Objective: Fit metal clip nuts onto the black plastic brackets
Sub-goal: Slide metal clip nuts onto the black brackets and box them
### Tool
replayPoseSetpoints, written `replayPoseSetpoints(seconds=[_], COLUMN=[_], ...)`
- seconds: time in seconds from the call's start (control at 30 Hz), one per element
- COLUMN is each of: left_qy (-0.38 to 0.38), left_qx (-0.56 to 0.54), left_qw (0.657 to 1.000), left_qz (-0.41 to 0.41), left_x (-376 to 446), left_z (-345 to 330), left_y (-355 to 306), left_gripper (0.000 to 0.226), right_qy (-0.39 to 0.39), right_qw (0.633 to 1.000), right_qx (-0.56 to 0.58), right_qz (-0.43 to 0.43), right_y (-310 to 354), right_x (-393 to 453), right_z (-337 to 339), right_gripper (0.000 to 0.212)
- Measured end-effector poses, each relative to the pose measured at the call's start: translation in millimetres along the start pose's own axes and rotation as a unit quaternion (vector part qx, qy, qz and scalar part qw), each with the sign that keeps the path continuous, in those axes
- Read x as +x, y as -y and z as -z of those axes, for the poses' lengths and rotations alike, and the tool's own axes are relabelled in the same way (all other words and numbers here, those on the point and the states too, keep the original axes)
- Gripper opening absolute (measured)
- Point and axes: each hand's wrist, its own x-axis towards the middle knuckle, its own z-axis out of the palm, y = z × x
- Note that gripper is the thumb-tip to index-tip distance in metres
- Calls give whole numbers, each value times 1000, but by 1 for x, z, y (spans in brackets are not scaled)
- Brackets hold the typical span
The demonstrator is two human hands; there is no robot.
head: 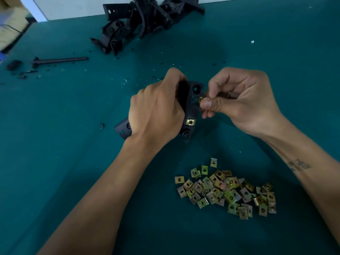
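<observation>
My left hand [158, 109] grips a black plastic bracket [193, 105] above the middle of the green table. One brass-coloured clip nut [190, 122] sits fitted on the bracket's lower part. My right hand [239, 102] pinches another clip nut [200, 99] between thumb and fingers, right at the bracket's right edge. Most of that nut is hidden by my thumb. A loose heap of several clip nuts [228, 190] lies on the table in front of me, between my forearms.
A pile of black plastic brackets [143, 21] lies at the far edge of the green table [73, 162] by the wall. A dark rod [60, 60] and black scraps lie at far left. Small shavings are scattered around the middle.
</observation>
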Motion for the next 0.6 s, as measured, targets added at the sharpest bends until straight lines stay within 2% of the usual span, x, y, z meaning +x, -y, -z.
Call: replayPoseSetpoints(seconds=[0.17, 0.5, 0.6], left_qy=[-2, 48, 64], left_qx=[19, -51, -83], left_qw=[1000, 997, 993], left_qz=[-20, -42, -58], left_x=[-1, -1, -2], left_z=[0, 4, 5], left_y=[-1, 1, 2], left_gripper=[34, 35, 30], right_qy=[15, 62, 77], right_qw=[998, 992, 986], right_qx=[-64, 104, 143], right_qz=[12, -41, -44], right_y=[2, 0, -3], right_x=[-1, -1, -2], right_z=[6, 7, 3], right_gripper=[24, 21, 18])
